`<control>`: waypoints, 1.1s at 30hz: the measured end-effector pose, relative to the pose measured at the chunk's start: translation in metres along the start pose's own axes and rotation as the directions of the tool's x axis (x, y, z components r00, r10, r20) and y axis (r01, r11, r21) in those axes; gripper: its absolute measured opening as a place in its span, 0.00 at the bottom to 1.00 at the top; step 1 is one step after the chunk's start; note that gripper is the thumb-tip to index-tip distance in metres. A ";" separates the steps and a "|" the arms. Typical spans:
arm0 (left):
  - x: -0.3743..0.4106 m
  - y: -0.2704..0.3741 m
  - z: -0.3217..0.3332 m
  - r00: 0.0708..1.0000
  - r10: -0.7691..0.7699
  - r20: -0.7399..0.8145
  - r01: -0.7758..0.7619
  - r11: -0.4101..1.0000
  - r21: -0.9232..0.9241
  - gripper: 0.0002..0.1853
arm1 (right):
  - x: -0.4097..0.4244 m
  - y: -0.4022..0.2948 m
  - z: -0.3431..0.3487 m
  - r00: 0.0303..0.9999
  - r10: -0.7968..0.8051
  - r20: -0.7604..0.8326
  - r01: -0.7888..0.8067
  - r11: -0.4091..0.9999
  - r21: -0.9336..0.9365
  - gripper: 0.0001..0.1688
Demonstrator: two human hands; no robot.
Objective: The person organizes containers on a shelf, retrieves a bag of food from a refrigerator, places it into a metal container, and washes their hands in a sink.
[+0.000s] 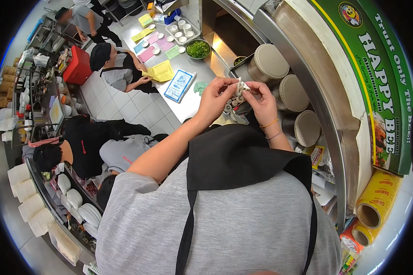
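Note:
A small crumpled piece of white patterned wrapping (241, 86) is pinched between the fingertips of both hands. My left hand (217, 94) grips it from the left, and my right hand (260, 96), with bands at the wrist, from the right. Whether anything is inside the wrapping cannot be told. Beneath my hands several small round pieces with pale rims (229, 105) are partly hidden. To the left, on the steel counter (191, 105), lie a crumpled green piece (200, 88) and a blue-and-white printed packet (180, 85).
A metal bowl of chopped greens (198, 49) and a tray of small white cups (183, 30) stand farther along the counter. A co-worker (118, 68) holds yellow paper (161, 71) at its left edge. Lidded tubs (271, 62) stand at right under a curved-looking steel shelf edge (306, 79).

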State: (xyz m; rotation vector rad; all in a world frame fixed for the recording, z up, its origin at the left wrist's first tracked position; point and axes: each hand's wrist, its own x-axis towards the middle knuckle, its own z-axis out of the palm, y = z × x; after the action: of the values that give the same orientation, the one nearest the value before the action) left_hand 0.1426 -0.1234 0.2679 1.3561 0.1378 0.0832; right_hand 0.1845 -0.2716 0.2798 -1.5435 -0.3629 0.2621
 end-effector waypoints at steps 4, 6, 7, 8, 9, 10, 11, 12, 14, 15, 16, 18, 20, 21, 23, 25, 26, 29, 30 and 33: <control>-0.001 -0.001 0.002 0.986 0.128 0.110 -0.146 0.974 0.172 0.12 | -0.002 -0.008 0.003 0.999 0.015 -0.028 -0.016 0.999 -0.033 0.13; -0.003 0.001 0.005 0.970 0.167 0.176 -0.208 0.945 0.253 0.12 | -0.004 0.005 -0.003 0.998 0.050 -0.028 -0.051 0.997 -0.052 0.12; -0.003 0.002 0.007 0.964 0.184 0.191 -0.235 0.926 0.294 0.11 | -0.004 0.008 -0.006 0.999 0.033 -0.009 -0.033 0.997 -0.067 0.12; -0.004 0.004 0.009 0.973 0.203 0.107 -0.226 0.925 0.306 0.11 | -0.004 0.011 -0.008 1.000 0.016 0.009 -0.015 0.997 -0.081 0.11; -0.004 0.012 0.012 0.975 0.220 0.024 -0.216 0.924 0.315 0.10 | -0.003 0.010 -0.009 1.000 0.001 0.025 0.001 0.995 -0.096 0.11; -0.004 0.016 0.014 0.970 0.235 -0.059 -0.204 0.924 0.322 0.10 | -0.004 0.007 -0.009 1.000 0.012 0.022 -0.010 0.997 -0.075 0.11; -0.002 0.016 0.012 0.980 0.199 -0.011 -0.185 0.930 0.317 0.10 | -0.006 0.001 -0.007 1.000 0.022 0.017 -0.021 0.998 -0.054 0.10; 0.000 0.015 0.007 0.986 0.165 0.036 -0.168 0.934 0.315 0.09 | -0.007 -0.006 -0.005 0.999 0.029 0.015 -0.029 0.999 -0.032 0.10; 0.003 0.011 0.005 0.988 0.077 0.138 -0.094 0.988 0.124 0.08 | -0.008 -0.016 -0.006 0.999 -0.043 0.028 0.045 0.995 -0.090 0.10; 0.002 0.013 0.005 0.987 0.064 0.149 -0.083 0.988 0.127 0.08 | -0.008 -0.021 -0.007 0.996 -0.079 0.036 0.083 0.989 -0.119 0.10; 0.001 0.017 0.005 0.985 0.055 0.161 -0.077 0.988 0.132 0.08 | -0.009 -0.031 -0.007 0.994 -0.097 0.046 0.104 0.974 -0.202 0.10; 0.001 0.022 0.005 0.971 0.069 0.229 -0.114 0.976 0.186 0.09 | -0.015 -0.058 -0.007 0.990 -0.129 0.060 0.142 0.919 -0.367 0.09; 0.000 0.041 0.012 0.958 0.113 0.263 -0.149 0.981 0.121 0.09 | -0.020 -0.087 -0.011 0.980 -0.178 0.088 0.199 0.866 -0.459 0.08; 0.000 0.048 0.015 0.950 0.135 0.283 -0.165 0.983 0.086 0.10 | -0.024 -0.101 -0.014 0.975 -0.200 0.100 0.223 0.833 -0.506 0.08; 0.005 0.049 0.016 0.944 0.167 0.284 -0.164 0.986 -0.035 0.13 | -0.029 -0.129 -0.020 0.910 -0.384 0.157 0.402 0.722 -0.564 0.12; 0.012 0.057 0.015 0.957 0.156 0.245 -0.146 0.988 -0.058 0.13 | -0.036 -0.175 -0.024 0.825 -0.515 0.231 0.533 0.576 -0.619 0.14; 0.018 0.057 0.013 0.955 0.216 0.202 -0.222 0.975 0.009 0.13 | -0.043 -0.196 -0.027 0.791 -0.574 0.213 0.548 0.510 -0.663 0.15; 0.030 0.064 0.011 0.954 0.241 0.178 -0.250 0.968 0.033 0.12 | -0.064 -0.243 -0.050 0.700 -0.704 0.120 0.395 0.242 -0.886 0.16; 0.034 0.063 0.014 0.952 0.228 0.206 -0.238 0.971 0.024 0.11 | -0.075 -0.254 -0.061 0.754 -0.657 0.018 0.232 0.239 -0.943 0.15; 0.041 0.058 0.016 0.950 0.201 0.239 -0.212 0.977 0.021 0.11 | -0.086 -0.256 -0.085 0.839 -0.500 -0.214 -0.046 0.328 -0.944 0.13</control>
State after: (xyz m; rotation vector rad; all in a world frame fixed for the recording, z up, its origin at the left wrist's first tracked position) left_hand 0.1871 -0.1212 0.3259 1.4128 -0.2046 0.0949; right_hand 0.1224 -0.3876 0.5300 -2.5929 -0.3464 -0.7502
